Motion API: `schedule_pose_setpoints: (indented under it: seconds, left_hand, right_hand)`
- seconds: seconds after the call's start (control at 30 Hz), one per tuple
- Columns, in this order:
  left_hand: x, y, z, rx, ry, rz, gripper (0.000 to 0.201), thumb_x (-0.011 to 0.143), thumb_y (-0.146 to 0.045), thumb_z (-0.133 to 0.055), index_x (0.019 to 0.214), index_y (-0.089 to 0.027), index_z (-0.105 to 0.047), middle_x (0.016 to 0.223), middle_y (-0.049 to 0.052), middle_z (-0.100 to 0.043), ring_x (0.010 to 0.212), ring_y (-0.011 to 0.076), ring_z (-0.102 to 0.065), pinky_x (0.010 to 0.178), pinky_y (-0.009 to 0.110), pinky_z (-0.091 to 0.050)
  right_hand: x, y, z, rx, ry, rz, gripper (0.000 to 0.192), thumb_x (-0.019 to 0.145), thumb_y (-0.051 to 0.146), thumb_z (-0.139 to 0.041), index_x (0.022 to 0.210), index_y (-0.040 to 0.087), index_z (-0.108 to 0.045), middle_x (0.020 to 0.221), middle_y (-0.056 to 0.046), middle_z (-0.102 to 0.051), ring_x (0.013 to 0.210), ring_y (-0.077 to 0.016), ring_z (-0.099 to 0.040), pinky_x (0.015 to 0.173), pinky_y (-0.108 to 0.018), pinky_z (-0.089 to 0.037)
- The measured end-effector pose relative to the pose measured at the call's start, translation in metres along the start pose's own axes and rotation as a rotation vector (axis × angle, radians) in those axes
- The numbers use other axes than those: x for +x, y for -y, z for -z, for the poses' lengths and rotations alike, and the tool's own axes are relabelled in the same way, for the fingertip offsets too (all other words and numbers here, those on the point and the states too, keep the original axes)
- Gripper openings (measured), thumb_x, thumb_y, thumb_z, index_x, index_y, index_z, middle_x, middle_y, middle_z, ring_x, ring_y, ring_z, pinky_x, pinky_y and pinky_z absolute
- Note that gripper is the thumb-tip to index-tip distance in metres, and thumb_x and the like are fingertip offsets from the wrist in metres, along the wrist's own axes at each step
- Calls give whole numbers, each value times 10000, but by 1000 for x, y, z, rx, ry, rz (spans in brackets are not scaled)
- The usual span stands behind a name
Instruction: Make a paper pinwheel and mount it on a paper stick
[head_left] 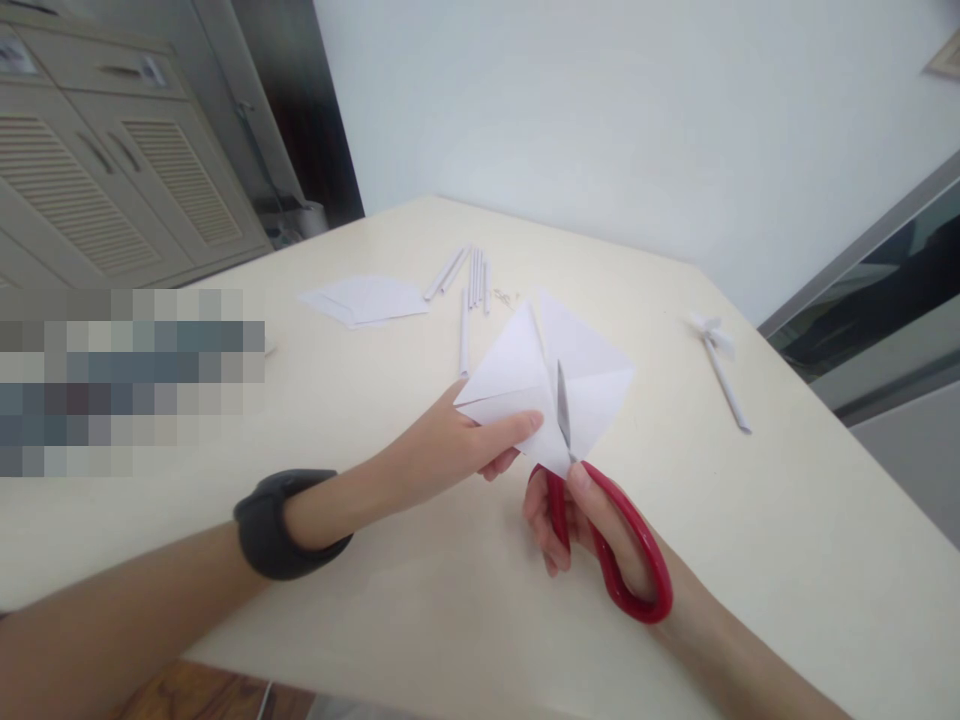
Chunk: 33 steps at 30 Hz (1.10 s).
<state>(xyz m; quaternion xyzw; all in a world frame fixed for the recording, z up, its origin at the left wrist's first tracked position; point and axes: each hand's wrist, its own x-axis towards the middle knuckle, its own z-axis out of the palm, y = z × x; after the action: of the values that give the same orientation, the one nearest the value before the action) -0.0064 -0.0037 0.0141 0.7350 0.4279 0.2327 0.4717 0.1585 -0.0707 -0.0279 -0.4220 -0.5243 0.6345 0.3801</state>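
Note:
My left hand (487,440) pinches a white sheet of paper (502,365) by its lower left part, thumb on top and fingers underneath. Creases run across the sheet, and slits open in from its top and left corners. My right hand (570,520) grips a pair of scissors (637,530) by its red handles, thumb through one loop. One blade (562,405) lies over the paper near its lower corner; the other blade is hidden beneath it. Both hands are held above the cream table (397,570).
Beyond my hands lie several rolled paper sticks (478,278) and a stack of white paper sheets (371,300). Small rubber-band-like loops (504,297) sit beside the sticks. A paper pinwheel (724,370) on a stick rests at the right. A white wall (600,120) borders the table's far side.

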Motion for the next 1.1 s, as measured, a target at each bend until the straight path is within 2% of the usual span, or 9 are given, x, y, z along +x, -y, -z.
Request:
schedule_pose_setpoints:
  seconds: [0.2,0.77,1.0,1.1]
  left_hand:
    - [1,1,0,-4,-29,1,424,840,-336,-466,459,-176,-376,430,-62,-413,459,89,-435,601,233,-402]
    - [-1,3,1,-27,-3,-13,402,843,-360,-448,490,-178,-380,452,-60,-409,489,102,-445,617,245,-404]
    - [-1,0,1,-42,-1,-10,406,833,-343,-466,472,-176,-386,445,-60,-415,471,95,-438,589,241,-400]
    - [-1,-1,1,-61,4,4,393,831,-341,-473,482,-175,-402,449,-61,-423,469,94,-438,571,239,-398]
  right_hand:
    - [0,-2,1,2,13,16,459,902,538,-338,764,158,-556,612,-13,-520,512,-118,-470,571,-296,-397]
    - [0,5,-3,-49,-2,-13,460,901,544,-321,695,184,-519,554,6,-498,470,-116,-457,535,-280,-390]
    - [1,3,0,-26,9,28,471,896,551,-335,753,166,-567,589,-2,-511,494,-116,-471,532,-280,-387]
    - [1,5,-1,-31,-1,13,474,894,557,-329,722,182,-561,583,-6,-506,488,-121,-464,536,-295,-401]
